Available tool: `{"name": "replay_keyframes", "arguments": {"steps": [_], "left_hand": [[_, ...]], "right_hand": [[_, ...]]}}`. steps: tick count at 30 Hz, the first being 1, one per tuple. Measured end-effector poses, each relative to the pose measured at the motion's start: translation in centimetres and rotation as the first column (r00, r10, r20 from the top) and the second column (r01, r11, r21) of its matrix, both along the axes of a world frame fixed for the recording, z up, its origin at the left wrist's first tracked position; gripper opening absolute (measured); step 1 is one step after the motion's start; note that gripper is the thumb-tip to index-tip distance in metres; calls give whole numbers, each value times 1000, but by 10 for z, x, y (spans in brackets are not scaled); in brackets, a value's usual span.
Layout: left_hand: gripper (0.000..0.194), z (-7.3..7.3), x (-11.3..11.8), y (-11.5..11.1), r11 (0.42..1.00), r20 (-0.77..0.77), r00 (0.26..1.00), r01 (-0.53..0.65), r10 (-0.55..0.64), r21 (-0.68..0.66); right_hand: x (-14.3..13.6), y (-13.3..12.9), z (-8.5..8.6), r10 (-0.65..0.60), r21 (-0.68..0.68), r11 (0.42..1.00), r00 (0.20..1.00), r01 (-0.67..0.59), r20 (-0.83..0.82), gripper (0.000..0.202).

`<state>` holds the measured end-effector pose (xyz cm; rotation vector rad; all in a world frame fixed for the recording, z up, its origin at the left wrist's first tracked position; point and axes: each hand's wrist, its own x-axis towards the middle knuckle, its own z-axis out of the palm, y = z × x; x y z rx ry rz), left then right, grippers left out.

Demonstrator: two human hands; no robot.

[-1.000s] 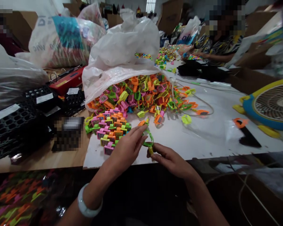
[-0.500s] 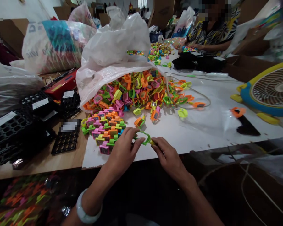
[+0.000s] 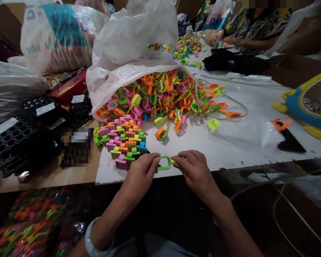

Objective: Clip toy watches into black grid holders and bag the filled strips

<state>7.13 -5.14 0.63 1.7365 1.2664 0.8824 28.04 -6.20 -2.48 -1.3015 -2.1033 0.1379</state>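
My left hand point(image 3: 143, 168) is closed in a pinch on the left side of a green toy watch point(image 3: 169, 162), whose looped strap shows between my hands. The watch's face is hidden behind my fingers. From the right, my right hand point(image 3: 194, 167) pinches a small yellow piece point(image 3: 173, 162) at the end of the green loop. Just left of my left hand, toy watches in pink, green, orange and yellow stand in tight rows point(image 3: 125, 142) on the white table point(image 3: 187, 141). Behind them, a loose heap of toy watches point(image 3: 160, 92) spills from a white plastic bag point(image 3: 107, 80).
Black plastic trays point(image 3: 16, 139) with white labels are stacked at left, near a red device point(image 3: 72, 89). A blue and yellow fan point(image 3: 307, 103) stands at right. Across the table a co-worker's arm point(image 3: 251, 43) reaches over small colourful items. A cable point(image 3: 243, 105) loops over the tabletop.
My view has tilted down slightly. The green loop has turned to lie more level, and my hands have levelled with each other, both still pinching.
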Motion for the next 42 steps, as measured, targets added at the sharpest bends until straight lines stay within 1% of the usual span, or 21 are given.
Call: {"name": "replay_keyframes", "arguments": {"steps": [2,4,6,8,10,12,14,15,17,19,22,25,27,30,32,34,36,39,42], "left_hand": [[33,7,-2,-5,999,-50,999,11,-9,37],[33,18,-8,-12,984,-158,987,14,15,178],[32,32,-17,-16,939,-249,964,-4,96,345],[30,46,-28,-12,881,-328,926,-11,188,474],[30,53,-38,3,839,-428,874,46,229,543],[35,52,-43,23,826,-549,812,161,200,540],[39,43,-43,42,844,-655,742,253,145,473],[40,37,-42,50,859,-692,712,273,123,434],[40,25,-38,59,886,-726,679,265,108,380],[36,15,-36,62,899,-719,684,229,123,372],[34,8,-35,61,894,-694,704,205,148,398],[37,7,-36,60,887,-692,706,212,152,411],[40,7,-37,60,884,-702,695,221,154,413],[45,8,-40,61,865,-735,669,299,111,403],[46,8,-42,60,842,-749,659,369,61,393],[46,9,-43,59,826,-748,663,404,32,393],[44,9,-42,59,827,-741,671,401,27,393],[41,10,-39,58,844,-737,675,375,36,384],[38,11,-35,58,858,-741,671,357,40,369]], "right_hand": [[0,1,-2,24,-44,999,999,-26,-44,18],[2,1,-6,57,-124,989,989,-74,-134,18],[5,3,-15,30,-223,971,967,-89,-254,17],[5,5,-26,-87,-352,934,918,-60,-387,17],[-3,9,-39,-247,-493,869,829,-39,-502,23],[-19,15,-48,-368,-592,803,730,-63,-576,31],[-41,24,-54,-412,-626,773,669,-102,-619,35],[-52,30,-56,-415,-628,770,660,-111,-627,35],[-71,42,-59,-412,-616,781,658,-102,-631,35],[-83,54,-63,-398,-587,806,663,-78,-634,36],[-88,67,-69,-347,-523,851,701,-44,-623,35],[-84,70,-70,-272,-462,887,780,-24,-563,31],[-82,70,-70,-214,-422,906,823,-35,-526,27],[-83,69,-71,-164,-377,926,866,-29,-471,24],[-86,68,-73,-157,-351,936,880,-12,-447,23],[-89,66,-75,-143,-319,948,885,-6,-444,23],[-92,63,-77,-116,-276,961,885,-15,-451,24],[-93,59,-80,-63,-215,976,886,-42,-459,25],[-92,58,-84,-42,-207,976,881,-64,-471,22]]}}
